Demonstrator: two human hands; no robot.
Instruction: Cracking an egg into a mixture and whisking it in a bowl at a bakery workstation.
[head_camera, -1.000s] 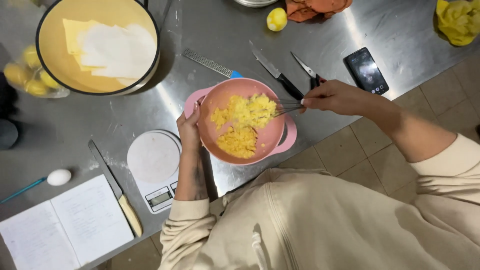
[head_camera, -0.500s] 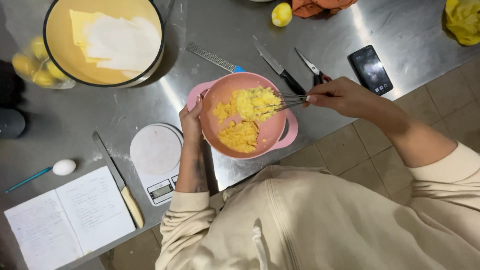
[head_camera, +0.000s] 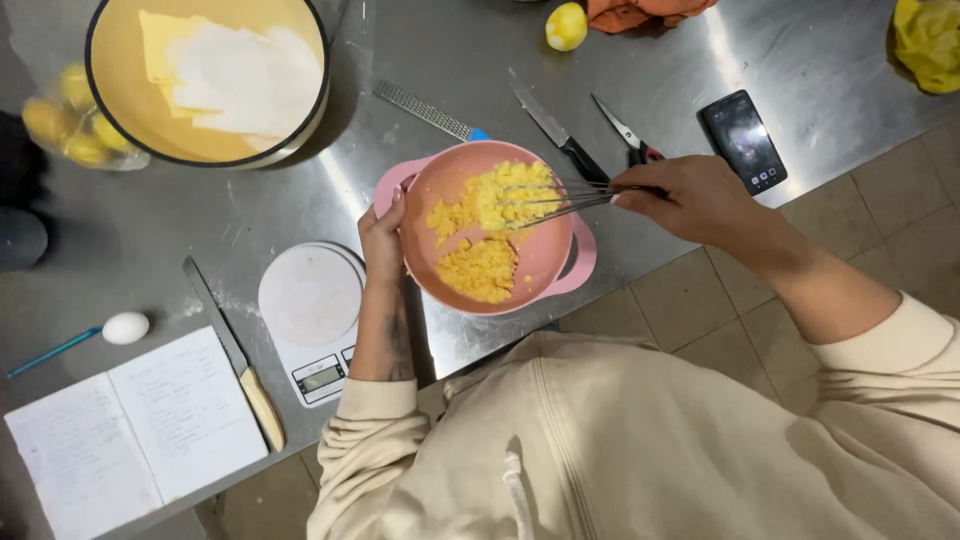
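Pink bowl (head_camera: 478, 232) sits near the front edge of the steel table (head_camera: 250, 200), just ahead of the person's torso. Contents: lumpy yellow mixture (head_camera: 487, 240), piled in two clumps, one toward 12 o'clock in the bowl, one toward 6 o'clock.

Left hand (head_camera: 381, 238) grips the bowl rim at the 9 o'clock side, fingers closed over the edge, thumb outside. Forearm runs back toward 6 o'clock.

Right hand (head_camera: 690, 198) is clamped on the handle of a wire whisk (head_camera: 555, 199), entering from the bowl's 3 o'clock side. The whisk wires lie nearly level across the upper clump of mixture, touching it.

Surroundings, taken from the bowl:
- 7 to 8 o'clock: white kitchen scale (head_camera: 311, 318), round platform, touching or just beside the left wrist.
- 8 o'clock, further out: long knife with pale handle (head_camera: 235, 353), then an open notebook (head_camera: 135, 433), a white egg (head_camera: 125, 327) and a blue pen (head_camera: 52, 352).
- 10 o'clock: large round yellow pot (head_camera: 205, 75) holding pale yellow blocks and white powder; a bag of lemons (head_camera: 65, 115) beside it.
- 12 o'clock: a grater (head_camera: 425, 110), a dark-handled knife (head_camera: 555, 130), scissors (head_camera: 625, 132).
- 2 o'clock: black phone (head_camera: 743, 141), just past the right hand.
- Far edge: a lemon (head_camera: 566, 25).
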